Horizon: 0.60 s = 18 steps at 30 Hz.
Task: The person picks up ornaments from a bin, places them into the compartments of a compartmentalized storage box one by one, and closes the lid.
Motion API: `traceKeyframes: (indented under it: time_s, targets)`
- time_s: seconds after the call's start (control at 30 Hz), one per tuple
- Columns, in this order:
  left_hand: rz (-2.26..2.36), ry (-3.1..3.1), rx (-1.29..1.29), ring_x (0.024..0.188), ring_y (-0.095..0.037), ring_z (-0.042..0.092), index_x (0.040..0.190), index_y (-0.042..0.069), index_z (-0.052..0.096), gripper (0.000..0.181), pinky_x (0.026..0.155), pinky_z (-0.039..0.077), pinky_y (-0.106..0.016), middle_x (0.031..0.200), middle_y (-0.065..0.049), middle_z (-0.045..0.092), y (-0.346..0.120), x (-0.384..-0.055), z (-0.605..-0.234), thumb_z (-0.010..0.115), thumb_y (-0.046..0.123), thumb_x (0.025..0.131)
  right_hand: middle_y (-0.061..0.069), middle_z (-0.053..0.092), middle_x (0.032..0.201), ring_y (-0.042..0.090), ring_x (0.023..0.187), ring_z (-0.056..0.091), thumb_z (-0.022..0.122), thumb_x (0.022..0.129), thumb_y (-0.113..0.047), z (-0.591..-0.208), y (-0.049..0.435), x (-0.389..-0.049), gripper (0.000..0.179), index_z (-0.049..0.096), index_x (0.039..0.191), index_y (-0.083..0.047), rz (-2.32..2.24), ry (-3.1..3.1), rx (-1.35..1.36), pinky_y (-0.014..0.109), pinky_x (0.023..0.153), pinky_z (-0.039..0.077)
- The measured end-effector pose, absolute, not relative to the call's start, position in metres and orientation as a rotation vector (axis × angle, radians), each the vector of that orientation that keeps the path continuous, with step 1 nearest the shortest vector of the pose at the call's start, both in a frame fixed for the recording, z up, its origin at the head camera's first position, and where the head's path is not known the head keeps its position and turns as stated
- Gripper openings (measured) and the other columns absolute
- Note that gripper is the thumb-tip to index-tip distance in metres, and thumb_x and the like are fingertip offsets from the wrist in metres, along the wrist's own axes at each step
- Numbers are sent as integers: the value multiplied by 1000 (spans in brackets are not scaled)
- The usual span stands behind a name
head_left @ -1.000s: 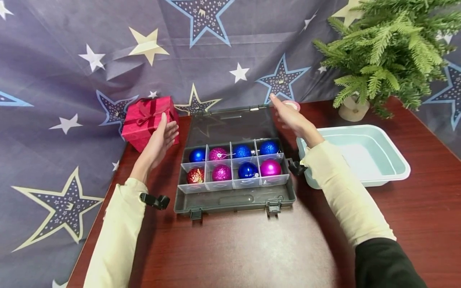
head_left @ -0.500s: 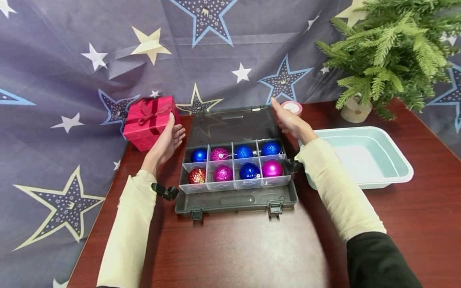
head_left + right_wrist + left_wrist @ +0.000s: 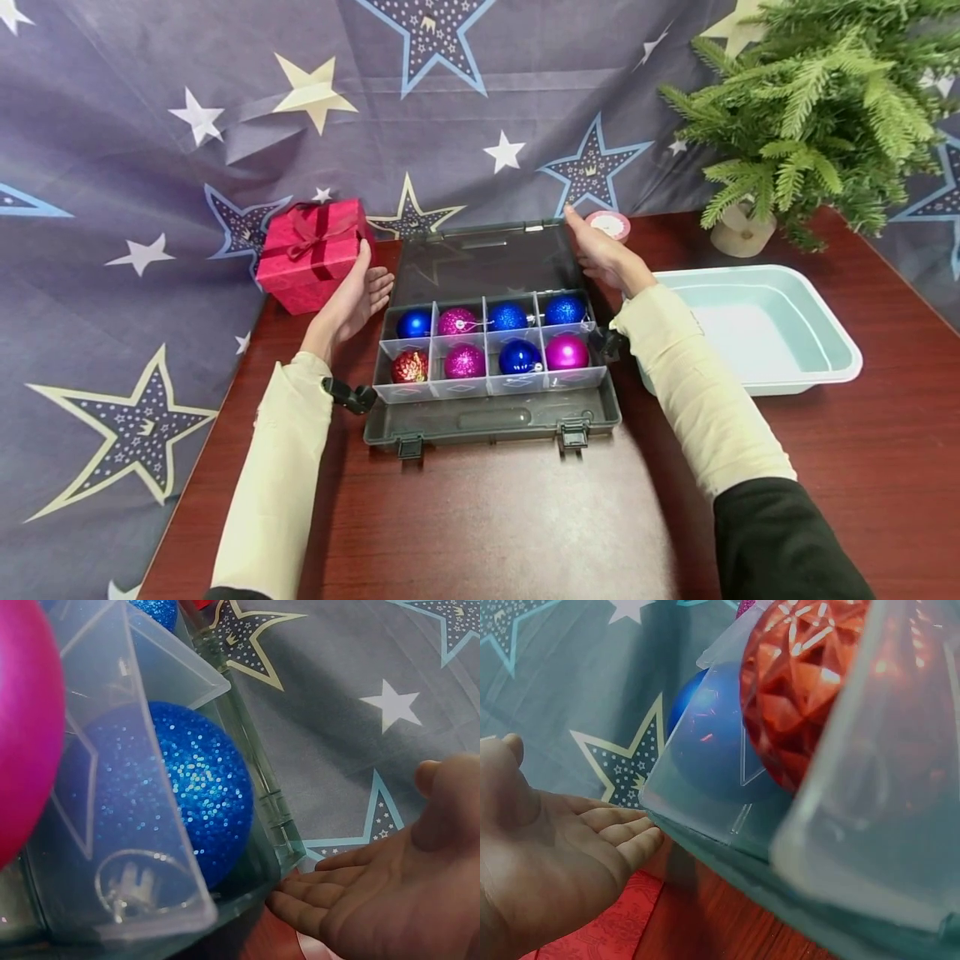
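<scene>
A clear dark-tinted divided case (image 3: 491, 414) lies on the table with its lid (image 3: 487, 262) raised at the back. Its compartments hold shiny baubles: a red faceted bauble (image 3: 409, 366), a glossy pink bauble (image 3: 567, 352), a glittery blue bauble (image 3: 564, 310) and several more in blue and pink. My left hand (image 3: 354, 293) is beside the case's left side, fingers straight; in the left wrist view its fingertips are right at the case's corner. On the right side my right hand (image 3: 606, 250) mirrors it, straight fingertips at the case's edge in the right wrist view. Neither hand grips anything.
A red gift box (image 3: 311, 258) stands just behind my left hand. To the right are a pale blue basin (image 3: 780, 333) and a small artificial fir tree (image 3: 802, 125) on a wooden base. A pink-and-white round item (image 3: 609, 224) sits behind my right hand. Star-patterned cloth hangs behind.
My left hand has moved right, closer to the case. The right hand has lowered slightly beside the case's right side. The baubles have stayed in their compartments.
</scene>
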<state>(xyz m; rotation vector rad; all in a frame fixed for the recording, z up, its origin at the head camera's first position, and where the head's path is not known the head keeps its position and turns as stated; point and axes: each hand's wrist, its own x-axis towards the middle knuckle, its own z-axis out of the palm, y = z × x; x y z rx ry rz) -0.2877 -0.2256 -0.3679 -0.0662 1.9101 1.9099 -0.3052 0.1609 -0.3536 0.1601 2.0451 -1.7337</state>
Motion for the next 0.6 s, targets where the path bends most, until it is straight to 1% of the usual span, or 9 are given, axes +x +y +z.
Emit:
traceKeyframes:
  time_s: [0.2, 0.33, 0.43, 0.6]
  targets:
    - [1902, 1910, -63, 157, -31, 3, 161, -5, -8, 100, 126, 6, -38, 170, -23, -1, -227, -288, -370, 16, 72, 102, 36, 0, 165, 48, 154, 3, 24, 106, -63, -354, 160, -305, 90, -9, 164, -2, -1744, 2024, 171, 51, 125, 8]
    - [1906, 1903, -73, 157, -31, 3, 162, -5, -7, 101, 126, 7, -38, 170, -22, -1, -227, -288, -371, 19, 72, 102, 35, -2, 165, 48, 153, 2, 24, 107, -61, -355, 160, -305, 88, -8, 164, -2, -1745, 2006, 160, 51, 125, 7]
    - [1918, 1888, -80, 157, -31, 2, 162, -5, -6, 101, 125, 7, -38, 171, -22, -1, -227, -288, -372, 19, 72, 102, 35, 1, 166, 49, 153, 4, 24, 108, -60, -355, 160, -306, 87, -4, 164, 1, -1726, 2012, 139, 51, 125, 7]
    - [1951, 1851, -73, 157, -31, 2, 162, -5, -7, 100, 125, 6, -38, 170, -22, -2, -229, -287, -372, 17, 72, 102, 35, 4, 166, 49, 153, 7, 23, 107, -61, -355, 159, -305, 89, -2, 164, 3, -1706, 2025, 117, 50, 125, 8]
